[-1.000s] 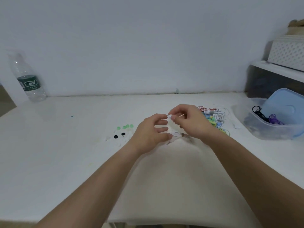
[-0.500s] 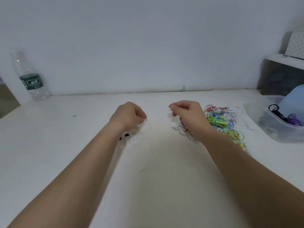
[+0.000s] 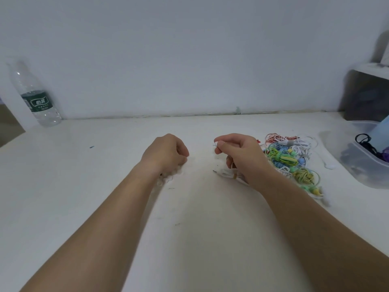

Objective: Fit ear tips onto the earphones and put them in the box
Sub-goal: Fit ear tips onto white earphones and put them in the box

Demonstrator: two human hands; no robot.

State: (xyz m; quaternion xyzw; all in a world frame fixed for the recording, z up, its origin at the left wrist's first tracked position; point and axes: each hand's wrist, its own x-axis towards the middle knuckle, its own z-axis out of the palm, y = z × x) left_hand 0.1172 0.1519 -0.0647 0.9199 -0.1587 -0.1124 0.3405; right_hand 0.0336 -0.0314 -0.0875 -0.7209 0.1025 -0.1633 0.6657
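Observation:
My right hand [image 3: 240, 153] pinches a white earphone [image 3: 215, 144] between thumb and forefinger, and its white cable [image 3: 226, 173] trails onto the table under the wrist. My left hand [image 3: 167, 152] is curled over the small pile of ear tips [image 3: 168, 179], fingertips down among them; whether it holds one is hidden. A heap of coiled earphones [image 3: 288, 159] in white, green, blue, yellow and red lies right of my right hand. The clear plastic box [image 3: 362, 165] at the right edge holds dark and purple earphones.
A water bottle [image 3: 35, 98] stands at the back left against the wall. A pale blue lid [image 3: 382, 128] leans in the box. A dark shelf unit [image 3: 364, 95] sits behind the box. The white table [image 3: 84, 186] stretches wide to the left and front.
My left hand left the earphone and moved left, down onto the ear tips. My right hand kept the earphone and stayed roughly in place. The view swung left.

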